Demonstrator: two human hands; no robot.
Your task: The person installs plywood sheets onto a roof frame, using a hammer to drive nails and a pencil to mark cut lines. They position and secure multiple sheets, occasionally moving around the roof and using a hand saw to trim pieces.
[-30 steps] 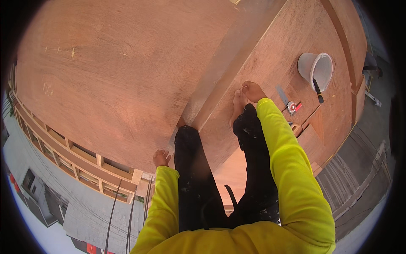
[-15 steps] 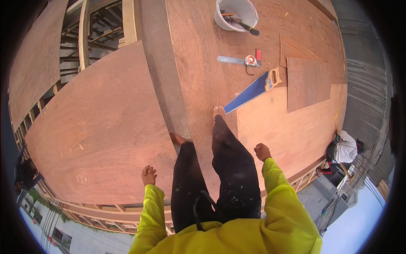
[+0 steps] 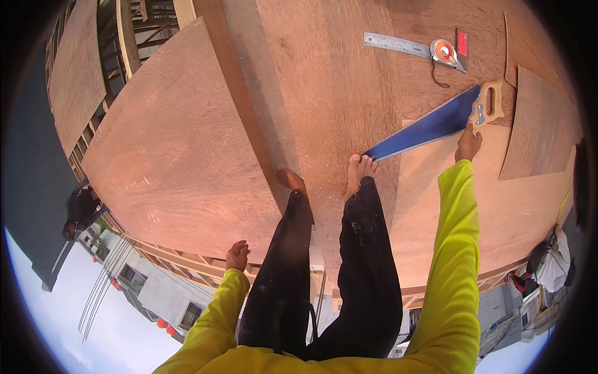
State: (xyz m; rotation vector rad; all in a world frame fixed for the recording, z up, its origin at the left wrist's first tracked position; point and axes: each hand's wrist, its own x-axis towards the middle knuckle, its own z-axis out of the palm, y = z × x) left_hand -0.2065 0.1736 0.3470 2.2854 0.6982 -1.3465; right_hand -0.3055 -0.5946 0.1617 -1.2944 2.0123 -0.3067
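Note:
A handsaw [image 3: 430,126] with a blue blade and a wooden handle lies across plywood, the tip of its blade beside the toes of my right foot. At the lower edge of its handle is my right hand [image 3: 468,144], arm stretched forward, fingertips reaching the wood but not wrapped round it. My left hand [image 3: 237,255] hangs low beside my left leg, fingers loosely bent and apart, with nothing in it. Beyond the saw lie a metal try square [image 3: 398,45] and, resting against it, a round orange-and-white tape measure [image 3: 443,52].
Smaller plywood pieces [image 3: 541,124] lie at the right. A large plywood sheet [image 3: 180,137] covers the left, its edge along a gap by my left foot. Open wooden framing [image 3: 128,37] shows at the far left. Other people crouch at the left [image 3: 81,209] and right [image 3: 551,260] edges.
My right hand has moved forward and right, to the saw's handle. My view has come down closer and turned, so the bucket is out of sight. The saw lies as before.

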